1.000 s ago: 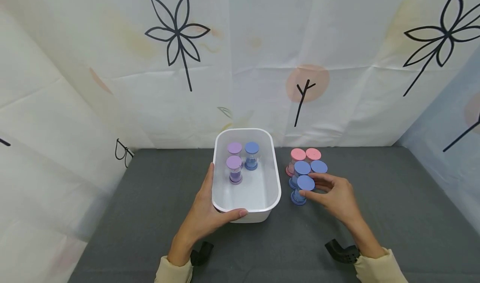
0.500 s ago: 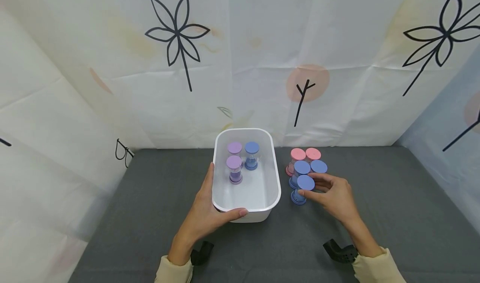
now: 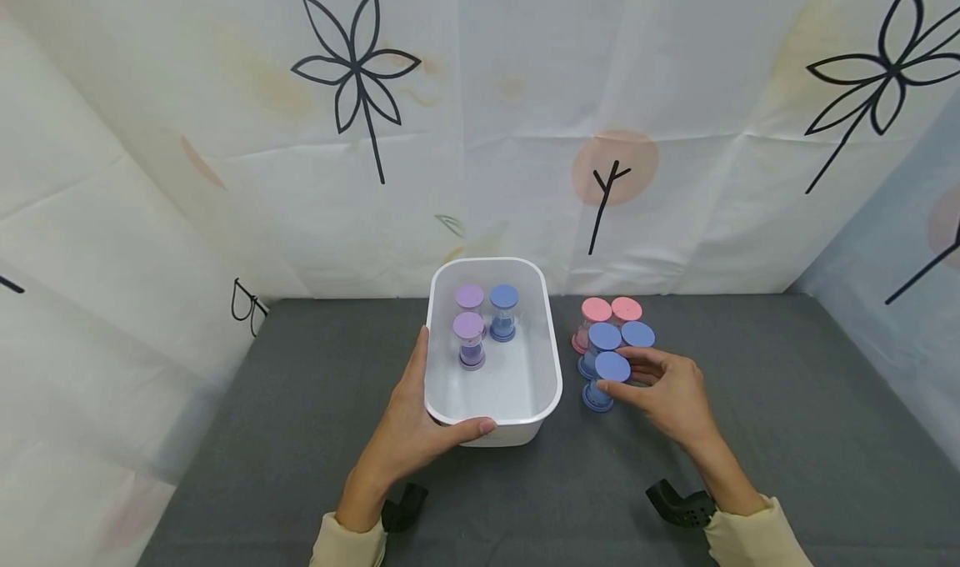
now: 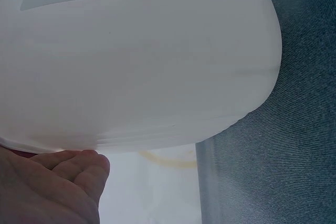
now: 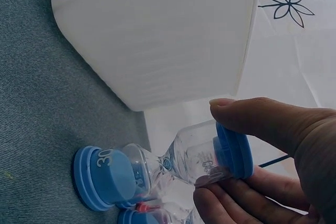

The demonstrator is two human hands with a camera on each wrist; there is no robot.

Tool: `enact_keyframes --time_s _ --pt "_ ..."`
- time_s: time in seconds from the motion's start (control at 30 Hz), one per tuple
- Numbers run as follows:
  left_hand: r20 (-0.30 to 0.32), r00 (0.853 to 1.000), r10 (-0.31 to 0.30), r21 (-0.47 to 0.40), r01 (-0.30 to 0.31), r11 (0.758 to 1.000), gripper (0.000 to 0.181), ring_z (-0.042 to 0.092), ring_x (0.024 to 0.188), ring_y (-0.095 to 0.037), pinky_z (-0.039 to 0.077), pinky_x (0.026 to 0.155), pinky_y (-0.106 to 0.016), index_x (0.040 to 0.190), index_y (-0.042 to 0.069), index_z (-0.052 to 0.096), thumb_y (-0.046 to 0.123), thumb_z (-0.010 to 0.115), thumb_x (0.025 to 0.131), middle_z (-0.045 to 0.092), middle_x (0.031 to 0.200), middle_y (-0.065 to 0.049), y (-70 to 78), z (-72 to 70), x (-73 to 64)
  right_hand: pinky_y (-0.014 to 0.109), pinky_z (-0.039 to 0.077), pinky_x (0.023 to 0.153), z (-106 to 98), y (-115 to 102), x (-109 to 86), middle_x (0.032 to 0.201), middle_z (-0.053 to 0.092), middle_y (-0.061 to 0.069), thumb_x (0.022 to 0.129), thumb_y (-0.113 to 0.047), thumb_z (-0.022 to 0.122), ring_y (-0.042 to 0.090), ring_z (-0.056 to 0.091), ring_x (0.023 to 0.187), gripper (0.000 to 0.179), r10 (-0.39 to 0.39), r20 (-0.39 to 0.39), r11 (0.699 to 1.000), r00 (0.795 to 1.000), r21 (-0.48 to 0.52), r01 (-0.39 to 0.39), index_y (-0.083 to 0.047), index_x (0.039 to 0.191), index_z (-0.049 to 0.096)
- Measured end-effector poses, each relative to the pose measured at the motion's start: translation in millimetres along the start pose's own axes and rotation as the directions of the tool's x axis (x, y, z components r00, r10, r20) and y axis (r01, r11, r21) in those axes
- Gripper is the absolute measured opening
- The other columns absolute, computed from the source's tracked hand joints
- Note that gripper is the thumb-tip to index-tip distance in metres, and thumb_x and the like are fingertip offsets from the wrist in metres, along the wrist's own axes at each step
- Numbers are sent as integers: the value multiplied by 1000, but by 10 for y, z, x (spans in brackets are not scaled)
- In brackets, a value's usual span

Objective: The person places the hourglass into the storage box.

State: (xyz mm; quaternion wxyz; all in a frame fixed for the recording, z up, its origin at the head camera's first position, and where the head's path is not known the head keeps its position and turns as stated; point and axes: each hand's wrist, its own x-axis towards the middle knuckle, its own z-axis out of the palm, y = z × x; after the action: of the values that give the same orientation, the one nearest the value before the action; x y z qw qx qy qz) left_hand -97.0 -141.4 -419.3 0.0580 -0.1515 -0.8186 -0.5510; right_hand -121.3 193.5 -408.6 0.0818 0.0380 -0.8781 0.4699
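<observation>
A white plastic bin [image 3: 525, 383] stands in the middle of the head view. Inside it are two purple sand timers [image 3: 469, 327] and one blue sand timer [image 3: 503, 298]. My left hand [image 3: 412, 421] grips the bin's near left corner, thumb along the front rim and fingers against the left side. To the bin's right, my right hand [image 3: 667, 392] pinches the top cap of the nearest blue sand timer [image 5: 231, 150] between thumb and fingers. That timer stands on its base on the cloth, marked 30, its glass waist showing in the right wrist view.
Close behind the pinched timer are two more blue sand timers [image 3: 604, 337] and two pink ones [image 3: 596, 309]. A dark grey cloth [image 3: 337, 358] covers the table. White patterned fabric [image 3: 510, 200] hangs along the back and sides.
</observation>
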Motion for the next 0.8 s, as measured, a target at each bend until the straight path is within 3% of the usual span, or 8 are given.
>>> enact_keyframes --time_s 0.23,0.3,0.5,0.8 --pt "2 1000 2 -12 -2 1000 135 42 140 -18 41 106 -58 164 24 3 43 95 68 24 165 5 4 -1 7 17 55 75 -58 -48 -18 113 72 20 77 -20 92 33 72 101 53 -7 -7 1000 1000 6 7 4 120 71" --pt "1 1000 -1 -11 1 1000 135 42 139 -18 41 105 -58 164 24 3 43 95 68 24 164 6 4 -3 5 13 53 74 -79 -83 -31 115 72 20 76 -19 92 27 73 99 53 -19 -11 1000 1000 22 19 3 120 71" --pt "-1 1000 3 -7 -3 1000 135 43 138 -17 42 105 -57 164 24 4 43 95 68 24 164 6 8 -3 3 15 54 74 -145 -213 -62 116 71 20 76 -13 91 -4 67 91 52 -47 -29 993 998 110 50 4 121 71" --pt "-3 1000 4 -8 -5 1000 136 44 137 -16 44 105 -54 164 23 5 34 98 66 26 163 6 28 3 10 16 54 78 -263 -451 -62 113 71 19 76 -6 90 0 69 91 50 -126 -60 981 990 140 133 3 121 71"
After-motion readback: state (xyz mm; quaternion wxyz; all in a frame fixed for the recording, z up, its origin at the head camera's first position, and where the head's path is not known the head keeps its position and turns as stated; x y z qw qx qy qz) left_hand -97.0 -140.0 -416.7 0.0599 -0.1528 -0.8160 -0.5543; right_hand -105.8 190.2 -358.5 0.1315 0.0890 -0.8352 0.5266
